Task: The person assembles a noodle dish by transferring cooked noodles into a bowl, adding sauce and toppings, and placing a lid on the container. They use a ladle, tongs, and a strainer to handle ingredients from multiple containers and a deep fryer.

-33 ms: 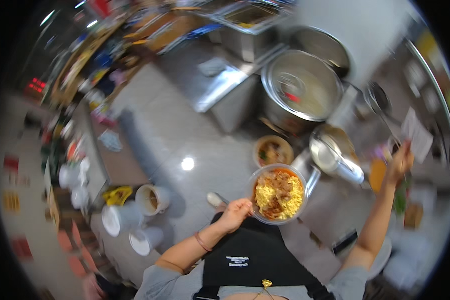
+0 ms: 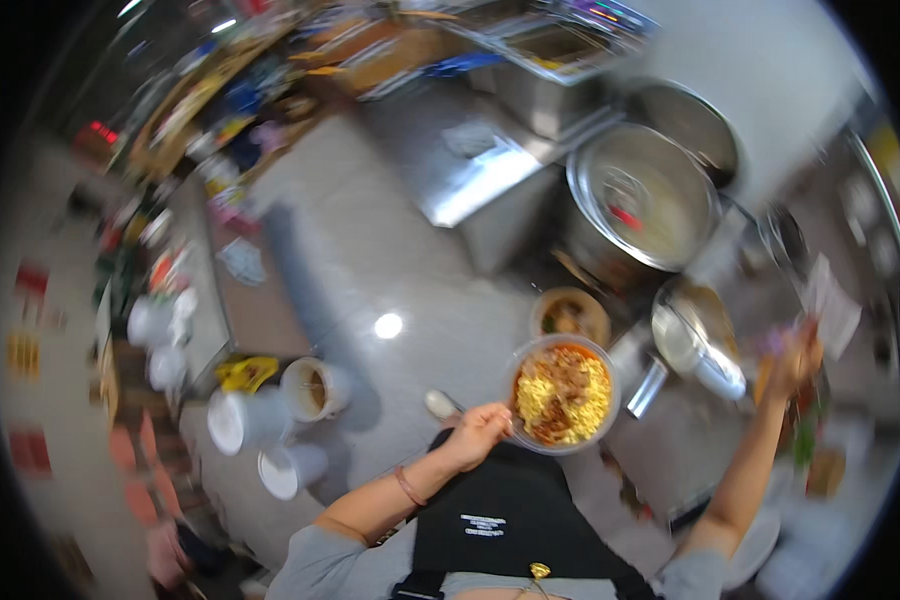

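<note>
My left hand [image 2: 480, 435] is closed on the rim of a clear round plastic bowl [image 2: 612, 420], with the thumb on top. In the bowl, yellow noodles [image 2: 578, 412] and brown meat pieces [image 2: 565, 368] lie in reddish sauce. It hangs level in front of my dark apron [image 2: 500, 500]. My right hand [image 2: 795, 365] reaches out at the far right, over the counter, near a white sheet of paper [image 2: 830, 305]. Motion smears its fingers, and what they touch is unclear.
A large steel pot [image 2: 650, 200] of cloudy liquid stands ahead. Nearer are a smaller metal pot [image 2: 675, 325] and a bowl of food [image 2: 570, 315]. A strainer [image 2: 782, 238] lies on the right. White buckets [image 2: 290, 470] stand at the left beside a yellow bag [image 2: 245, 373].
The surroundings have shifted right and down in the picture. My right hand has come down, closer to me. The bowl stays in my left hand, almost at the same spot in the picture.
</note>
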{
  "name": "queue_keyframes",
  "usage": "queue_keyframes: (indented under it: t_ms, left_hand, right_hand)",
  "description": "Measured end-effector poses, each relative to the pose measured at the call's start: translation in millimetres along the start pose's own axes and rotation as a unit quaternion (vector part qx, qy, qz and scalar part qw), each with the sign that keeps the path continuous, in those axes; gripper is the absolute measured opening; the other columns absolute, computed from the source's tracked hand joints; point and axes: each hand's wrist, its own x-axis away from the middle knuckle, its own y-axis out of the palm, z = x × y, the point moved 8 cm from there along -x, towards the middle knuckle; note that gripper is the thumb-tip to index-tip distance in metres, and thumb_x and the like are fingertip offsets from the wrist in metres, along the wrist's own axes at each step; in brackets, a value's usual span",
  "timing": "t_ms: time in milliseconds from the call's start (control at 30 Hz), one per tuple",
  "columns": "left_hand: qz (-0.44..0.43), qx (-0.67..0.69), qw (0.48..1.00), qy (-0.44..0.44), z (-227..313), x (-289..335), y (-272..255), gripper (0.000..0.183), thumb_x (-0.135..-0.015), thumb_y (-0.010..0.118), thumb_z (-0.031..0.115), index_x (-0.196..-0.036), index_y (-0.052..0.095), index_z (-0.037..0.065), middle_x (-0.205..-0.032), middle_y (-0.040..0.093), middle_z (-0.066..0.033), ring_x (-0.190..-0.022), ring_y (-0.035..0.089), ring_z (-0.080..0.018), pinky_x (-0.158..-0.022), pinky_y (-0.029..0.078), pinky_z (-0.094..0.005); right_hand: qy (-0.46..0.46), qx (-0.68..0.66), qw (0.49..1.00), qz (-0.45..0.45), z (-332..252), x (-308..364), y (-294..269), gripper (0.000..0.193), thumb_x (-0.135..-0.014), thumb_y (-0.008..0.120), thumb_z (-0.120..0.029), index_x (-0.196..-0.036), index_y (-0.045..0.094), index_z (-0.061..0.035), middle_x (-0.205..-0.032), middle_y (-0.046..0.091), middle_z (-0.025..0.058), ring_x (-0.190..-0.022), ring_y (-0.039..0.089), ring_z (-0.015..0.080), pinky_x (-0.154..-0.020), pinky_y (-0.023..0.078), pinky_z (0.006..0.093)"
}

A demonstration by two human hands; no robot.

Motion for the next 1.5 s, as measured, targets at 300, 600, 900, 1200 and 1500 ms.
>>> queue_keyframes:
  t_ms: [300,600,900,1200,1500]
  left_hand:
    - [0.445,-0.065,0.878,0.165,103,128,-379,0.018,-0.097,0.051,0.011,-0.085,0.062,0.003,-0.075,0.061,-0.0011,-0.070,0.055,-0.0092,-0.064,0.046,-0.0238]
    - [0.584,0.195,0.742,0.263,169,167,-651,0.019,-0.097,0.048,0.008,-0.081,0.056,0.002,-0.080,0.058,-0.0036,-0.072,0.057,-0.0114,-0.072,0.053,-0.0260]
    - [0.664,0.308,0.640,0.236,200,180,-842,0.020,-0.099,0.047,0.010,-0.084,0.057,0.003,-0.079,0.059,-0.0041,-0.071,0.057,-0.0125,-0.069,0.050,-0.0258]
    - [0.678,0.317,0.638,0.184,208,208,-977,0.029,-0.103,0.048,0.019,-0.081,0.058,0.001,-0.078,0.059,-0.0033,-0.071,0.056,-0.0122,-0.072,0.051,-0.0244]
    - [0.901,0.038,0.419,0.107,355,401,-1065,0.044,-0.097,0.059,0.026,-0.130,0.056,-0.004,-0.126,0.062,-0.0231,-0.119,0.060,-0.0294,-0.098,0.047,-0.0359]
  right_hand:
    - [0.212,-0.152,0.886,-0.383,-182,287,245,0.038,-0.105,0.047,-0.018,-0.127,0.053,0.0122,-0.118,0.063,0.0173,-0.103,0.057,0.0205,-0.094,0.045,0.0338]
    - [0.179,-0.285,0.772,-0.539,-442,369,524,0.041,-0.106,0.047,-0.023,-0.131,0.053,0.0081,-0.116,0.063,0.0127,-0.101,0.058,0.0158,-0.092,0.047,0.0302]
    - [-0.077,-0.355,0.634,-0.683,-819,499,794,0.027,-0.102,0.051,-0.018,-0.105,0.062,0.0071,-0.089,0.062,0.0055,-0.084,0.054,0.0122,-0.076,0.045,0.0284]
    - [-0.257,-0.402,0.282,-0.832,-1219,796,799,0.019,-0.095,0.058,-0.011,-0.107,0.064,0.0025,-0.080,0.066,0.0092,-0.071,0.058,0.0111,-0.063,0.046,0.0286]
    - [-0.303,-0.483,0.259,-0.780,-1439,902,759,0.070,-0.091,0.066,-0.024,-0.146,0.035,0.0062,-0.129,0.054,0.0302,-0.111,0.059,0.0368,-0.095,0.046,0.0378]
